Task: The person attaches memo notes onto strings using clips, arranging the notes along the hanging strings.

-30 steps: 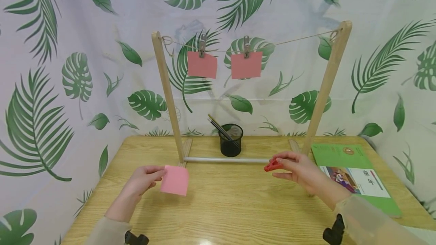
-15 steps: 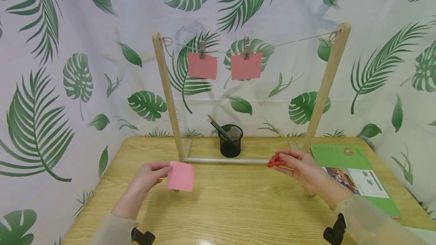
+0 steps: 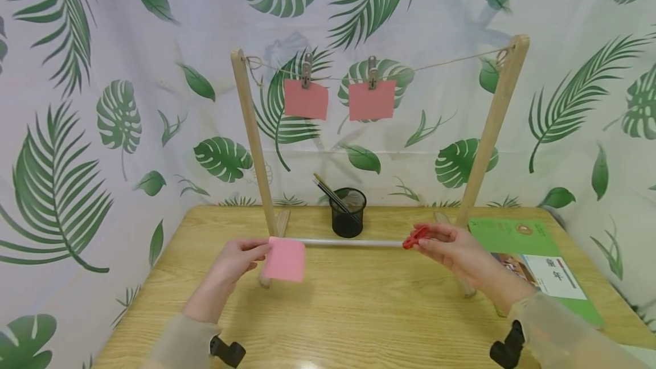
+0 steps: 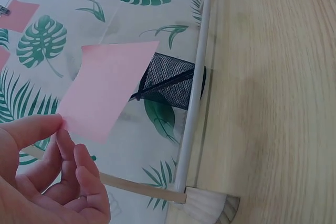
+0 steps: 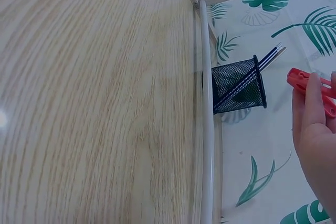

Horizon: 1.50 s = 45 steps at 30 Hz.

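Note:
My left hand [image 3: 237,262] pinches a pink sticky note [image 3: 285,259] by its upper left corner, in front of the rack's left foot. The left wrist view shows thumb and finger on one corner of the note [image 4: 107,87], with the sheet slightly curved. On the right, my right hand [image 3: 458,252] holds a red clothespin [image 3: 416,237] between thumb and fingers, near the rod's right end. Above, two pink notes hang from a string [image 3: 435,66]: a left note [image 3: 306,99] and a right note [image 3: 372,101], each held by a metal clip [image 3: 372,72].
A wooden rack [image 3: 494,124] carries the string, with a pale rod [image 3: 359,242] low across it. Behind the rod stands a black mesh pen cup [image 3: 347,221] with pencils. A green book [image 3: 556,278] lies at the right of the wooden table [image 3: 348,323].
My left hand has moved right and slightly up with the sticky note. The right hand has shifted only a little, and the clothespin has turned more upward in its fingers.

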Motion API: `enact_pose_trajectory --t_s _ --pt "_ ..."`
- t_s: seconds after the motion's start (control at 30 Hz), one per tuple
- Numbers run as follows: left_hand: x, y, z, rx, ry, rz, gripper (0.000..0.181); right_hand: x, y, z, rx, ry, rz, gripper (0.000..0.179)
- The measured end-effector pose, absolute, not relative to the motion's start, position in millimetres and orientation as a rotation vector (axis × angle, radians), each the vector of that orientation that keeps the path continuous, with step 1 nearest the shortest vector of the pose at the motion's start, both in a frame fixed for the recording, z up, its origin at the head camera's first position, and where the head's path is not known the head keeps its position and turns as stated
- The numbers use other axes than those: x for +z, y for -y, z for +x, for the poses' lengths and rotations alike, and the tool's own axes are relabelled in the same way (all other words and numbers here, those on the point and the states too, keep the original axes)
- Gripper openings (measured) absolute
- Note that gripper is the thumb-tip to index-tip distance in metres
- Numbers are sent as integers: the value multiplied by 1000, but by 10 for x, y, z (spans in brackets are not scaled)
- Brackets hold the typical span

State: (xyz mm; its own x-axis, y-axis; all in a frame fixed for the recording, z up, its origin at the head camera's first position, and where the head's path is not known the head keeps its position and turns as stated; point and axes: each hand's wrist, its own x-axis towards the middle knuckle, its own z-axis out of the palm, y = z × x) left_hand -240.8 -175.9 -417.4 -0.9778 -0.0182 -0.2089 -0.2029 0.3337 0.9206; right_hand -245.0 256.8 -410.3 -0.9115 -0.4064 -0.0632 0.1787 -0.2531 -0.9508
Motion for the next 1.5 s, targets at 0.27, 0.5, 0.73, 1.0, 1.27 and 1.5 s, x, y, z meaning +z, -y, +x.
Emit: enact_pose_trajectory --t_s 0.27,0.5,0.73,1.0,1.27,1.5 --pt "-4013 1548 -2457 1774 -2394 -131 37 -4076 -2594 -2436 -2185 -1702 -238 28" --pt "-3858 1316 -2560 1835 -2349 -47 34 -3992 -2631 -2463 -2187 -1742 -289 31" --pt "-3770 1126 -2647 1861 -2332 2 32 -3910 -2664 -2485 -2238 -1716 -340 28" --pt "-3655 961 -2680 1833 -2349 79 30 -3810 -2726 -2516 -2248 -1770 -430 24" --pt "-3527 798 -2706 1816 -2348 121 28 -3589 -2778 -2550 -2244 -1864 -428 24" --pt "-3400 667 -2715 1865 -2272 149 27 -3341 -2842 -2572 -2242 -1905 -526 22"
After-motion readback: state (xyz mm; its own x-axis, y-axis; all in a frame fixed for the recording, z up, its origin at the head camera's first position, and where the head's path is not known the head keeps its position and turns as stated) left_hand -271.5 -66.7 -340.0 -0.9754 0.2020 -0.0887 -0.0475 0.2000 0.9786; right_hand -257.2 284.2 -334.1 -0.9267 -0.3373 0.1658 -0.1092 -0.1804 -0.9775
